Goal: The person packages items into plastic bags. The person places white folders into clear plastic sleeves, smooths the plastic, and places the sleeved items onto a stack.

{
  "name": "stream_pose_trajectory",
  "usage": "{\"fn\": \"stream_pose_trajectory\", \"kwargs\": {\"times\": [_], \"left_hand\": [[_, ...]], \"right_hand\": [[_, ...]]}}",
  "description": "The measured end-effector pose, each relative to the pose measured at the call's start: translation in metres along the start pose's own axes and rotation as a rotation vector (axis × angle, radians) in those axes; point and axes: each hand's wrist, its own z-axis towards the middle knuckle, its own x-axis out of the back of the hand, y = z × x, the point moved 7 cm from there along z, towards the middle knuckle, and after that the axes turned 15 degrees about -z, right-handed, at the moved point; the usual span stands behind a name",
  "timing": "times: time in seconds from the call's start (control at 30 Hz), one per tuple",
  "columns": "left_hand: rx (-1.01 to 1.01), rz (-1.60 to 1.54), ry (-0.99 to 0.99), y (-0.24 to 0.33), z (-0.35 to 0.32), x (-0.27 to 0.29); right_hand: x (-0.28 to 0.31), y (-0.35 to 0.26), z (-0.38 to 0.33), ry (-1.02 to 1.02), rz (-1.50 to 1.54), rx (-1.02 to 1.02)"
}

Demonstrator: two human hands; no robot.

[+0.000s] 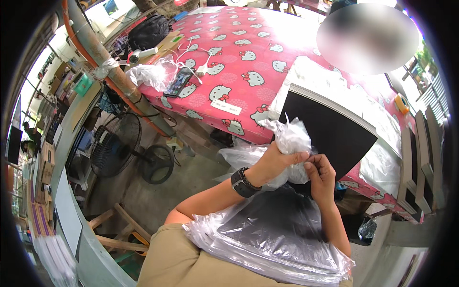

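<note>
My left hand [276, 161] and my right hand [321, 173] both grip a crumpled clear plastic bag [291, 139], held up in front of my chest. The left hand closes around its bunched middle; the right pinches it from the right side. A stack of flat clear bags over something dark [272, 234] lies across my lap, under my forearms. A black band sits on my left wrist. Just behind the hands a black flat panel with a pale frame [334, 129] rests on the table's near edge.
The table wears a pink cartoon-cat cloth [239, 62]; on it lie a phone [179, 81], white cables, a plastic wad [152, 74] and a black bag [149, 31]. A floor fan [117, 146] stands at left by a rusty post [114, 71]. Wooden frames [423, 158] stand at right. A person is across the table.
</note>
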Motion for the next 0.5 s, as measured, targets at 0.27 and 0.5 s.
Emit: {"fn": "stream_pose_trajectory", "kwargs": {"times": [0.27, 0.5], "left_hand": [[0.043, 0.093, -0.131, -0.006, -0.007, -0.006], [0.162, 0.323, 0.146, 0.022, -0.004, 0.009]], "right_hand": [[0.005, -0.010, -0.005, 0.052, -0.121, 0.125], [0.023, -0.005, -0.009, 0.246, -0.253, 0.189]]}}
